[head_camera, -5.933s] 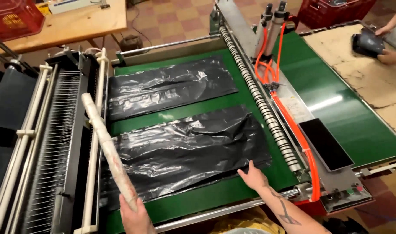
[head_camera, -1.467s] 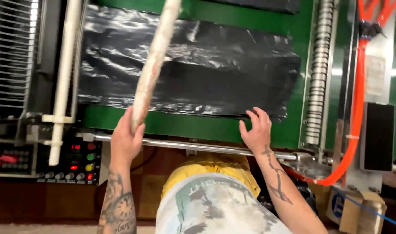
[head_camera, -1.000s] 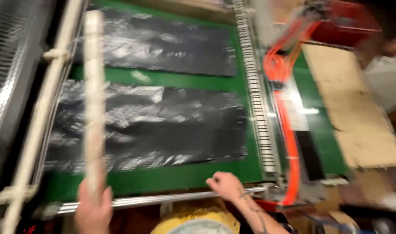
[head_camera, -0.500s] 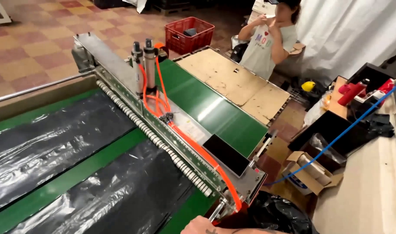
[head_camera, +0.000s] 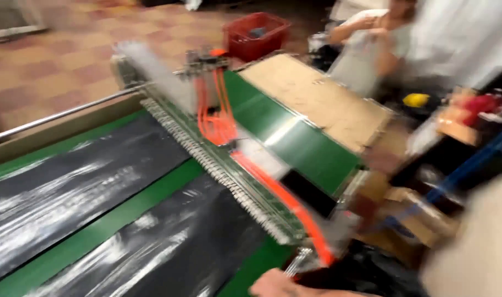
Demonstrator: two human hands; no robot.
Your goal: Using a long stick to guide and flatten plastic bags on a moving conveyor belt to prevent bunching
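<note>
Head view is smeared by motion, so fine detail is lost. Only one of the hands shows, the right hand [head_camera: 275,285], as a sliver at the bottom edge; its fingers are cut off by the frame and I cannot tell whether they are spread or curled. The left hand is out of sight. Just left of the right hand and running away up-left lies the nearer black plastic sheet [head_camera: 168,247], flat on the green belt [head_camera: 105,228] of the machine; whether the hand touches it cannot be told. Beyond a bare green strip lies a second black plastic sheet [head_camera: 69,190], farther from the hand. Directly above the hand a toothed metal bar [head_camera: 223,173] crosses the belt at a slant, with an orange hose [head_camera: 286,201] running along it and ending close by the hand. Farther up-right of the hand, past the bar, a cardboard sheet [head_camera: 317,102] covers the far belt section, a red crate [head_camera: 256,34] stands on the tiled floor, and another person [head_camera: 372,52] stands well apart.
</note>
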